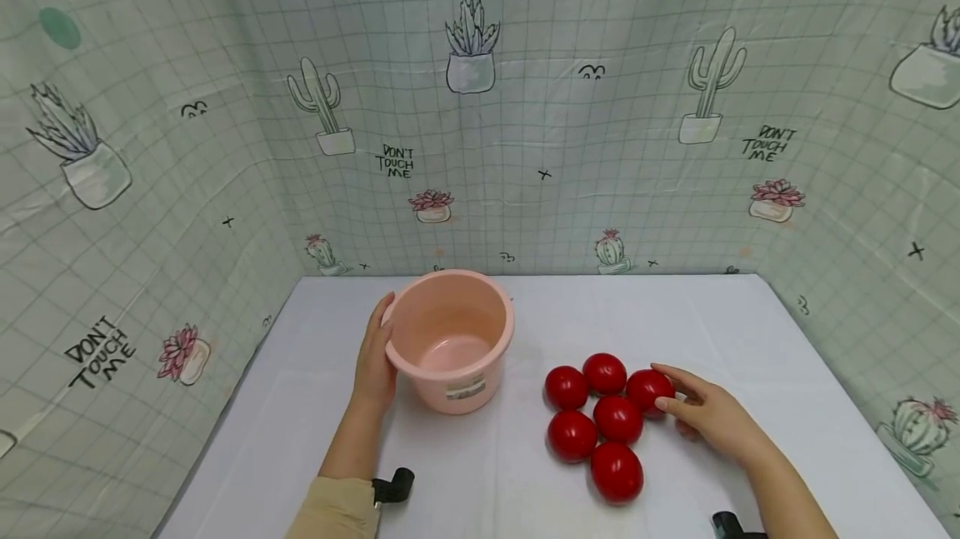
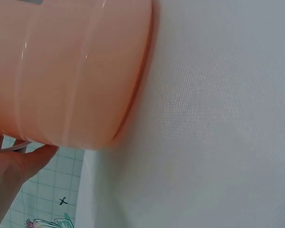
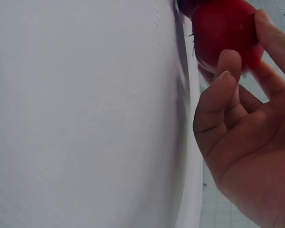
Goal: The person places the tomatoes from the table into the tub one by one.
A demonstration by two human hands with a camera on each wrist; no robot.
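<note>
A pink plastic bucket [image 1: 459, 396] stands upright on the white table, left of centre, with nothing visible inside. My left hand [image 1: 375, 364] grips its left rim; in the left wrist view the thumb [image 2: 40, 159] lies along the bucket's outer wall [image 2: 61, 71]. Over on the right, my right hand [image 1: 708, 414] pinches the rightmost red tomato [image 1: 649, 392] between thumb and fingers. Close up in the right wrist view, that tomato [image 3: 223, 33] shows thin dark sepals, and the fingers [image 3: 216, 97] curl beside it. Several other tomatoes [image 1: 617, 420] are clustered just left of this hand.
The white table [image 1: 480, 489] ends at a curtain [image 1: 540, 214] printed with cacti, which hangs behind it and along both sides. A printed label [image 1: 466, 388] is stuck on the bucket's front. Black wrist mounts [image 1: 394, 486] show on both forearms.
</note>
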